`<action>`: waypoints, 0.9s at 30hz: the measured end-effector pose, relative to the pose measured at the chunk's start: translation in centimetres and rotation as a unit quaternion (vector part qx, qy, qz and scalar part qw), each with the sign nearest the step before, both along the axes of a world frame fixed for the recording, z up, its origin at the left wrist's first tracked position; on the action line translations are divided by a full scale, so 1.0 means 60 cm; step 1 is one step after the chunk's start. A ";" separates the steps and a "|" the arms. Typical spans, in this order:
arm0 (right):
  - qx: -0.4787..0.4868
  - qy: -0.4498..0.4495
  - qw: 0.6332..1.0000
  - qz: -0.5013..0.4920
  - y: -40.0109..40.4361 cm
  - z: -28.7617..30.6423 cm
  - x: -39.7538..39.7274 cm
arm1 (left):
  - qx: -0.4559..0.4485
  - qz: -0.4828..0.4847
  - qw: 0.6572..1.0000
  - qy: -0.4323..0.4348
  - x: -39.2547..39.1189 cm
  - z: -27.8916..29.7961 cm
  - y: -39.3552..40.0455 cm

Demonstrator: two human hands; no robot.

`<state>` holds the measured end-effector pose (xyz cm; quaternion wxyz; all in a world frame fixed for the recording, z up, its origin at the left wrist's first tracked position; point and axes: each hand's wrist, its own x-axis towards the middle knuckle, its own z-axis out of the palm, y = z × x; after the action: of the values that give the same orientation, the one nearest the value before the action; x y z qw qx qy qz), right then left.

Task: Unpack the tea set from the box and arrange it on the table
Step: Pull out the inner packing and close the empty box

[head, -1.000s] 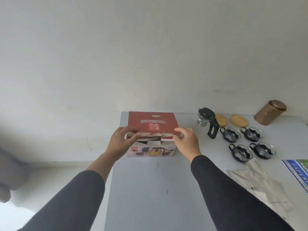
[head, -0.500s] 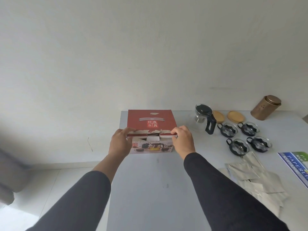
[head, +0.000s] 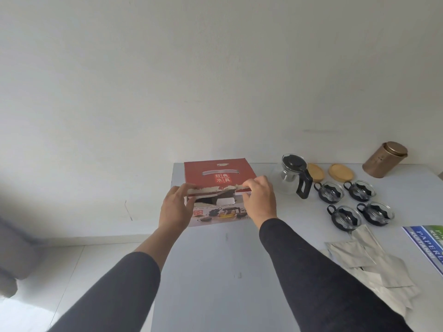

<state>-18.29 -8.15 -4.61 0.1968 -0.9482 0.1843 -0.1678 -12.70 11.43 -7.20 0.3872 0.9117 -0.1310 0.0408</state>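
A red tea set box point(head: 219, 174) stands at the table's far left corner. Its torn front lid edge is raised a little, showing a dark gap with white packing inside. My left hand point(head: 176, 209) grips the lid's left front corner and my right hand point(head: 260, 202) grips its right front corner. To the right stand a glass teapot point(head: 293, 174) with a black lid and handle, and several glass cups point(head: 345, 216) in black holders, out of the box.
Two round wooden coasters point(head: 340, 172) and a copper canister point(head: 383, 159) sit at the back right. Crumpled grey wrapping paper point(head: 374, 262) lies front right, beside a blue printed sheet point(head: 426, 245). The grey table point(head: 215, 271) ends just left of the box.
Both hands have slid down onto the lid's front corners and lifted its torn edge, widening the gap at the box front. The view has shifted slightly.
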 end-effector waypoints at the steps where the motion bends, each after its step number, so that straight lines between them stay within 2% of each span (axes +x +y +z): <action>1: -0.004 0.000 1.000 -0.010 0.000 -0.001 0.002 | 0.005 -0.005 1.000 0.004 0.003 -0.002 0.000; 15: -0.022 0.038 0.999 -0.027 -0.007 -0.013 0.033 | -0.010 -0.023 0.999 0.021 0.021 -0.023 0.000; 20: 0.108 0.014 0.992 -0.066 -0.018 -0.006 0.038 | 0.009 -0.016 1.000 0.016 0.022 -0.018 -0.007; 27: 0.123 -0.052 0.987 -0.088 -0.031 0.000 0.041 | 0.019 -0.019 0.999 0.031 0.029 -0.015 -0.006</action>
<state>-15.84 -10.00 -4.61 0.3051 -0.8870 0.2761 -0.2093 -10.99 11.07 -8.12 0.3748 0.9169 -0.1373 0.0027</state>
